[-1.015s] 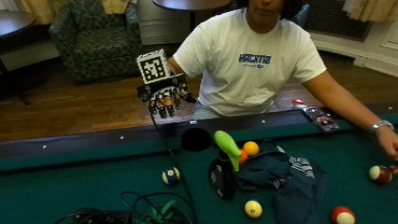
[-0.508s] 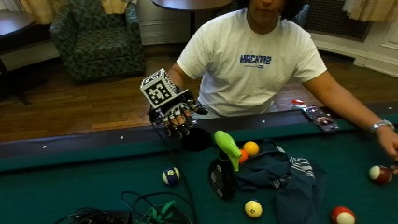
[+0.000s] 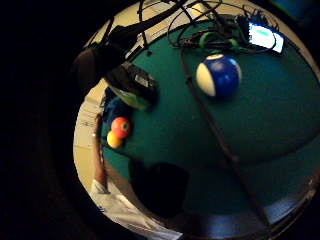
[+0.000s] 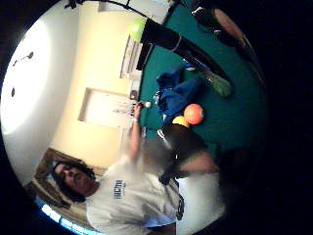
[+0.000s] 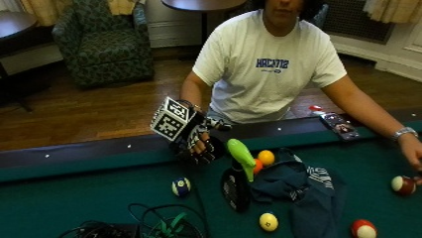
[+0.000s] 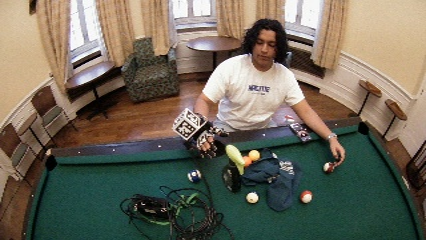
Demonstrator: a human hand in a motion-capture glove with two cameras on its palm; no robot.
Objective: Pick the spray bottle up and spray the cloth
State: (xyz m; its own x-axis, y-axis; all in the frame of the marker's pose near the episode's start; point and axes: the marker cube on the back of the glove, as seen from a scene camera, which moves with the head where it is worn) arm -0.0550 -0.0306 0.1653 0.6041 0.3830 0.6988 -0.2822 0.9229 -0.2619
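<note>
The spray bottle [image 5: 237,174] stands upright on the green felt; it is black with a bright green spray head. A dark blue cloth [image 5: 304,184] lies crumpled just right of it. My gloved right hand [image 5: 198,146] hangs over the near rail, a short way left of the green head, fingers pointing down and relaxed, holding nothing. The little finger side palm view looks down on the bottle [image 3: 131,86] beside the cloth [image 3: 115,107]. In the thumb side palm view the bottle [image 4: 181,46] rises next to the cloth [image 4: 176,95].
A blue-and-white ball [image 5: 181,186] lies below the hand. An orange ball [image 5: 266,157] sits behind the bottle, a yellow ball [image 5: 268,221] in front. Black and green cables [image 5: 155,225] pile at the front left. A phone [image 5: 339,125] lies on the rail.
The gloved hand has come down and to the right, from above the rail to beside the bottle's green head. Bottle, cloth and balls have stayed put.
</note>
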